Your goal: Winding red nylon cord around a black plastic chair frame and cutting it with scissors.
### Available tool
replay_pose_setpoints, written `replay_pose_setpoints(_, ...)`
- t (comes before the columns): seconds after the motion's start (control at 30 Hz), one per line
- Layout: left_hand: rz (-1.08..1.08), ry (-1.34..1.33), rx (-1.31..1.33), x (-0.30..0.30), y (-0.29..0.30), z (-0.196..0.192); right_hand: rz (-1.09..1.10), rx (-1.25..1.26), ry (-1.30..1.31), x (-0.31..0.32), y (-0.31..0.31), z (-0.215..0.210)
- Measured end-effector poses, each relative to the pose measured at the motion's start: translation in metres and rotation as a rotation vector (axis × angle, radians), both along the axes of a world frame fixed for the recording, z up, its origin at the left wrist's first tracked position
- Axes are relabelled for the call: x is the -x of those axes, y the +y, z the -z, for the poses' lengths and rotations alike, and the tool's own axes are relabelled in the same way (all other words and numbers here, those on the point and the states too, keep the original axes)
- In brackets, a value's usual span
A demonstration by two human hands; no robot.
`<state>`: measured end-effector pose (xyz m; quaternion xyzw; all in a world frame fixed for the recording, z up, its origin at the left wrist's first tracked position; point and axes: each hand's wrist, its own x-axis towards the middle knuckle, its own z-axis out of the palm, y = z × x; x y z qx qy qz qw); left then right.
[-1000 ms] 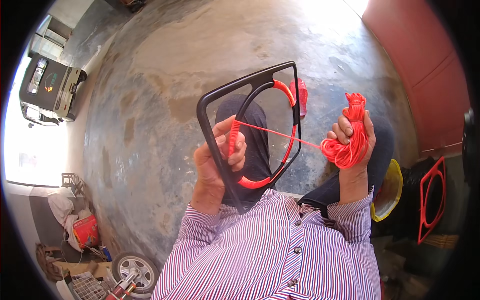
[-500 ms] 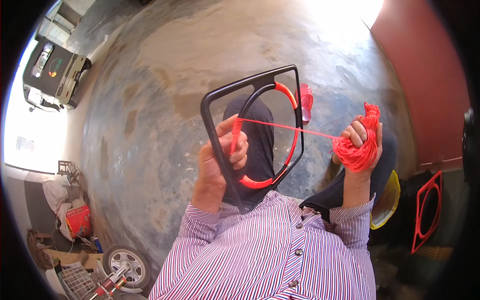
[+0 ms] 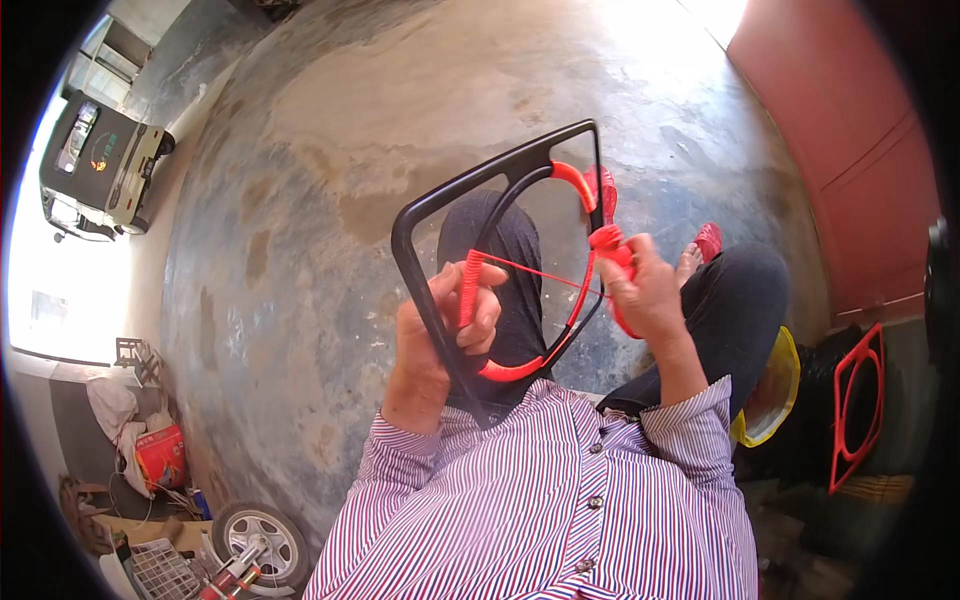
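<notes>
My left hand (image 3: 440, 325) grips a black frame (image 3: 497, 152) with a round ring inside it, its fingers closed around the ring's left side. Red cord is wound in tight coils (image 3: 468, 290) there, and other wrapped stretches cover the ring's top right and bottom. My right hand (image 3: 650, 290), at the frame's right side, is closed on a bundle of red cord (image 3: 612, 245), partly hidden by the fingers. From the left coils a strand (image 3: 535, 271) runs across the ring's opening to the bundle.
On the right, a red frame of like shape (image 3: 838, 430) stands beside a yellow-rimmed bag (image 3: 790, 390). A red door (image 3: 840, 150) is beyond. At lower left lie a wheel (image 3: 262, 545) and a red box (image 3: 162, 460). A vehicle (image 3: 105, 165) stands far left.
My right hand has moved left with the cord bundle, from out at the right to the ring's right edge, and has turned. The free strand between the hands is shorter.
</notes>
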<state>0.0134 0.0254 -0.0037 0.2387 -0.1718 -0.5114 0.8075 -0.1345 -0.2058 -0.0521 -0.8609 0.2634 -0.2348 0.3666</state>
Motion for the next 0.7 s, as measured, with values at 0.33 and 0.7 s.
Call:
replay_pose_setpoints(0.33,-0.081,-0.198,-0.194,0.035,-0.023,-0.028,-0.202,-0.01,0.368,-0.015,0.037,-0.015)
replay_pose_setpoints(0.7,0.394,-0.038,-0.168,0.061,-0.042,-0.036,-0.577,-1.511,-0.721,-0.011,0.017,-0.043)
